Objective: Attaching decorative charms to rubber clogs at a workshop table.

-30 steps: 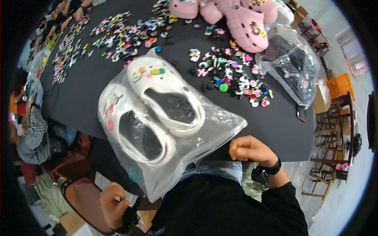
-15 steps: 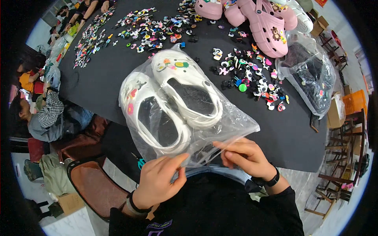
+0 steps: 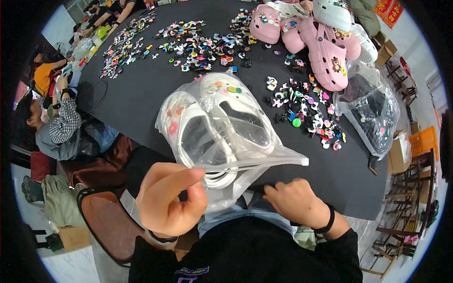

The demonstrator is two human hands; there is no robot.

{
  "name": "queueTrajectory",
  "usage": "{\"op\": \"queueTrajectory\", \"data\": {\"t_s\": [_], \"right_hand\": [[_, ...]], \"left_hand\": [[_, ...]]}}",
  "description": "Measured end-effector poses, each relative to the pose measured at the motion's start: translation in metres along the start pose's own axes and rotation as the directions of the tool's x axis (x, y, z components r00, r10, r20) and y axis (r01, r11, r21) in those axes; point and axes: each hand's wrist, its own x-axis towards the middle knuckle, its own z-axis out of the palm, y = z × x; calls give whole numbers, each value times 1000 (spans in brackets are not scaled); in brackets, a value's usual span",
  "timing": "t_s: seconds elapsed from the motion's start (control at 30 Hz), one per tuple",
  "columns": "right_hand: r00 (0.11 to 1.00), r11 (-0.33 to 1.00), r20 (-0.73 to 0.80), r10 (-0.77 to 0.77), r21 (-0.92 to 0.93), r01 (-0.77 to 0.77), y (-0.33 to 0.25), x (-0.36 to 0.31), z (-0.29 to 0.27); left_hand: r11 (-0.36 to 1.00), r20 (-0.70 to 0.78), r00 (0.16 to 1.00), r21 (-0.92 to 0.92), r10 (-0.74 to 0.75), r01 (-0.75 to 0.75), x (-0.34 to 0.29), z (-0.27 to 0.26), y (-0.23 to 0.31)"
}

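A pair of white clogs with colourful charms lies inside a clear plastic zip bag [image 3: 257, 165] at the table's near edge. The left clog [image 3: 178, 104] bears a pink flower charm, the right clog [image 3: 226, 94] a green one. My left hand [image 3: 172, 198] pinches the left end of the bag's zip strip between thumb and forefinger, lifting it a little. Just below the strip's right end, my right hand [image 3: 298, 200] is apart from the strip, its fingers curled downward. Whatever those fingers may hold is hidden.
Loose charms [image 3: 306, 106] lie right of the bag, with more charm piles [image 3: 203, 47] farther back. Pink clogs [image 3: 325, 61] are stacked at the far right, beside a bagged dark pair [image 3: 373, 106]. A brown chair [image 3: 111, 224] stands at left. Other people sit along the table's left side.
The bag's near edge has been raised, its zip strip now taut across the clogs. My left hand has come up and left with it; my right hand has let go of the edge and dropped lower.
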Motion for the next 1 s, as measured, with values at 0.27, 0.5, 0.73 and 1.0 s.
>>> {"op": "queueTrajectory", "data": {"t_s": [0.27, 0.5, 0.73, 1.0], "right_hand": [[668, 986, -742, -61, 60, 156, -18, 41, -41], [847, 964, -520, 109, 263, 38, -17, 127, -60], [896, 878, -395, 204, 479, 11, 4, 106, -53], [968, 921, -211, -138, 331, 204, 4, 21, -60]], "left_hand": [[967, 366, 906, -215, 212, -139, -11, 17, 11], [908, 356, 879, -382, 317, -172, -27, 53, 11], [923, 246, 969, -379, 25, 73, -56, -2, -33], [151, 312, 576, -772, -756, 617, -67, -66, -109]]}}
